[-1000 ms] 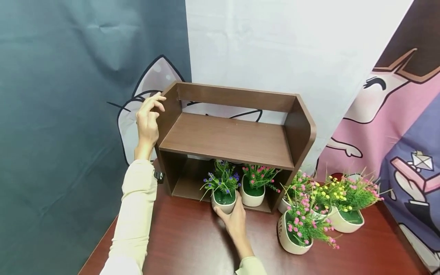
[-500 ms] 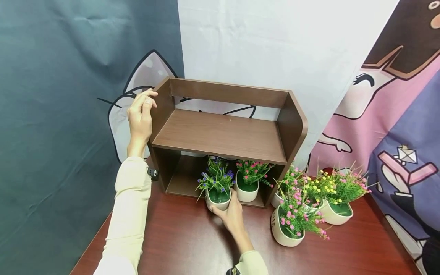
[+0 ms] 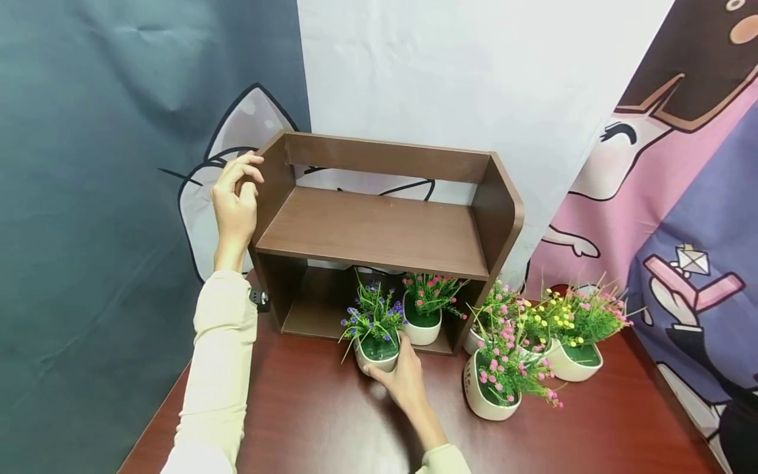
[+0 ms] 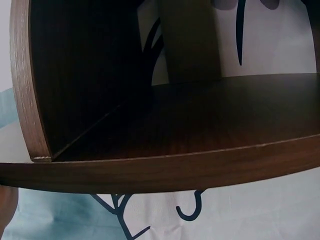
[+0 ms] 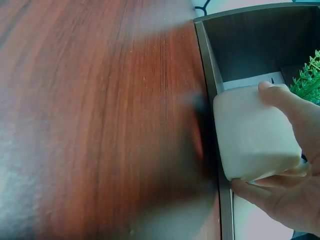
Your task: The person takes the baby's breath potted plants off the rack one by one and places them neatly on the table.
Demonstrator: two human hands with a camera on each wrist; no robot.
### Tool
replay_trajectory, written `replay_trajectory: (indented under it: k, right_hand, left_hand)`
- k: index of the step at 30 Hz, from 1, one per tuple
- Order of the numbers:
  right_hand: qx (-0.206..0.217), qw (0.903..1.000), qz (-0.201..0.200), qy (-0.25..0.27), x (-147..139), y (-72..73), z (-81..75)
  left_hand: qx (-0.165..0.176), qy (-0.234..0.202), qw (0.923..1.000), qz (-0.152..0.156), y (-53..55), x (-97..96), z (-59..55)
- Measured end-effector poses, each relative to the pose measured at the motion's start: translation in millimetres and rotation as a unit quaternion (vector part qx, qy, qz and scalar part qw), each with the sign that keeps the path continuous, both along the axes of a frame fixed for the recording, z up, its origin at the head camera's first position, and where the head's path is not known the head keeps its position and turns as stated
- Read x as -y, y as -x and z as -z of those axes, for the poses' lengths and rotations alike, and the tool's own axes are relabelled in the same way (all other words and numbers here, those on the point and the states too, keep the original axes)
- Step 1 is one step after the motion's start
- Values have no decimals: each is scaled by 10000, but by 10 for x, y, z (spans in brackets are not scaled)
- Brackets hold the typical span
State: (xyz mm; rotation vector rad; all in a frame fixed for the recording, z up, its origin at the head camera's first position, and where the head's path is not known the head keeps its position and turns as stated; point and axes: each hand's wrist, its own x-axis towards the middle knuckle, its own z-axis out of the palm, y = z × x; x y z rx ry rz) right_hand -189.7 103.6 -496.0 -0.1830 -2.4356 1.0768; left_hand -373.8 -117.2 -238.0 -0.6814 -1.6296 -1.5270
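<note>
My right hand point(image 3: 405, 378) grips a small cream pot point(image 3: 377, 362) of artificial purple flowers point(image 3: 376, 316), thumb on the near side and fingers around its right. The pot is at the front edge of the lower compartment of a brown wooden shelf point(image 3: 373, 227). In the right wrist view the pot point(image 5: 255, 135) shows between thumb and fingers. Beside it, a cream pot of dark pink flowers point(image 3: 423, 329) stands inside the compartment. My left hand point(image 3: 233, 204) is at the shelf's left side panel, fingers loosely bent near its top edge.
Several more potted flowers stand on the reddish wooden table point(image 3: 320, 408) right of the shelf, including a front pot with pink blooms point(image 3: 494, 398) and one with yellow blooms point(image 3: 551, 322). Printed cloth point(image 3: 414, 72) hangs behind the shelf.
The head view has shifted, so the scene slides left. My right hand has drawn the purple-flower pot slightly toward me, away from the shelf. My left hand keeps its place at the side panel.
</note>
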Motion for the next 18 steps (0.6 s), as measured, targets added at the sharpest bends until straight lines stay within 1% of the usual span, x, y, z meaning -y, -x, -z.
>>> replay_trajectory:
  k: [3, 6, 10, 15, 18]
  right_hand:
    - [151, 9998, -9, 104, -8, -56, -22]
    - [288, 9994, -6, 184, -10, -145, -31]
    - [352, 9991, -31, 231, -12, -305, -49]
    - [447, 9985, -118, 303, -16, -518, -92]
    - [506, 9980, -112, 372, -46, -653, -117]
  left_hand:
    - [69, -76, 9999, 51, 19, 25, -15]
    - [107, -112, 9999, 53, 22, 61, -18]
    - [131, -156, 9997, 118, 12, 107, -12]
    - [0, -204, 9995, 222, 10, 137, -9]
    - [14, -294, 9992, 277, 5, 145, -15]
